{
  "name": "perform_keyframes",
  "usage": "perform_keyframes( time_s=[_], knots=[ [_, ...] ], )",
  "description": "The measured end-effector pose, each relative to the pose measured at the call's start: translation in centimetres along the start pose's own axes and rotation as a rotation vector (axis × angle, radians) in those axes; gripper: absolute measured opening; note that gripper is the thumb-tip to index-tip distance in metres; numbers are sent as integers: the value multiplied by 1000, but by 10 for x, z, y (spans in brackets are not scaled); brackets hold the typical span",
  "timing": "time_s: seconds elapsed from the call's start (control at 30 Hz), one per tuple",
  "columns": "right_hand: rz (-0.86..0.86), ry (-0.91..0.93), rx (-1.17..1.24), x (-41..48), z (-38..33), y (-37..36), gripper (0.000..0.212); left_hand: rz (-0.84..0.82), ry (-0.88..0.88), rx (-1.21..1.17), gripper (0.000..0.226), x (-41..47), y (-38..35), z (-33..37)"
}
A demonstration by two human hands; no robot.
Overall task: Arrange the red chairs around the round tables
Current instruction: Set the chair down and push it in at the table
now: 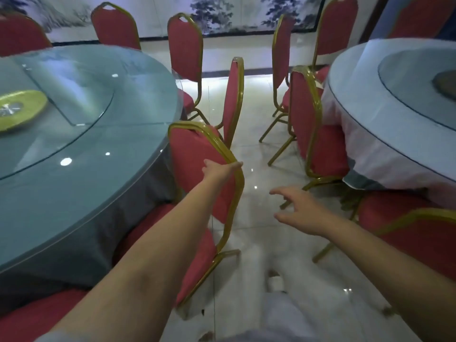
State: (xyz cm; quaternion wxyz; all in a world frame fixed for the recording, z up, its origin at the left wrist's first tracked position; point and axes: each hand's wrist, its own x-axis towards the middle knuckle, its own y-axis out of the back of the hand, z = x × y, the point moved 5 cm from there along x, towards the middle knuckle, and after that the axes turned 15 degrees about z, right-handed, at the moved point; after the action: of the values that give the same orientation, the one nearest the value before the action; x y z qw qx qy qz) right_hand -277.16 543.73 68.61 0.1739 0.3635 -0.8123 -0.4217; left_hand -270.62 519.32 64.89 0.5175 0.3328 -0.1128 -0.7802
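Head view. Left hand [218, 169] reaches out and holds the nearest red chair [197, 154] by the upper corner of its gold frame [238, 193]. The thumb lies along the rail; the fingers go over the backrest edge and are mostly hidden. That grip is likely for steering the chair square to the table.

The chair stands at the rim of the left round table [86, 149], seat partly under the dark cloth, back angled toward the aisle. It looks nearly placed.

Right hand [302, 212] hovers over the aisle with fingers spread and loose, holding nothing. It is probably there for balance or for the next chair.

More red chairs [185, 45] ring both tables, some turned sideways. The right round table [394, 134] has a pale cloth.

The left table has a glass top and a green plate [22, 107]. The floor [259, 243] is glossy pale tile, so chair legs should slide easily. A landscape mural [246, 13] covers the far wall.
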Motion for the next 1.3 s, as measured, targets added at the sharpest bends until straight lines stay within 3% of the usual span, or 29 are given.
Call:
perform_keyframes(
  time_s=[0.17, 0.33, 0.43, 0.57, 0.67, 0.73, 0.8, 0.93, 1.1, 1.3],
  knots=[
    [-125, 47, 17, 76, 51, 19, 60, 252, 116, -28, 119, 29, -52, 37],
    [-260, 78, 91, 132, 89, 22, 61, 456, 82, 112, 61, 38, -59, 34],
    [-250, 109, 160, 155, 91, 13, 64, 426, 42, 160, 63, 24, -61, 28],
    [-217, 242, 205, 167, 59, 9, 88, 288, -88, 257, 63, -33, -67, 2],
    [-233, 492, -59, 160, 26, 8, 112, 109, -146, 312, 63, -94, -63, -37],
    [-259, 699, -298, 141, 13, 0, 116, -26, -199, 365, 69, -138, -50, -68],
    [-339, 836, -452, 110, 8, -10, 101, -136, -256, 425, 70, -182, -31, -97],
    [-392, 805, -333, 24, 0, -16, 27, -198, -242, 410, 68, -253, 3, -152],
    [-194, 738, -387, -80, 19, -27, 21, -126, -179, 421, 82, -311, 26, -211],
    [-164, 604, -540, -107, 21, -44, 17, -79, -186, 424, 85, -323, 34, -232]
  ],
)
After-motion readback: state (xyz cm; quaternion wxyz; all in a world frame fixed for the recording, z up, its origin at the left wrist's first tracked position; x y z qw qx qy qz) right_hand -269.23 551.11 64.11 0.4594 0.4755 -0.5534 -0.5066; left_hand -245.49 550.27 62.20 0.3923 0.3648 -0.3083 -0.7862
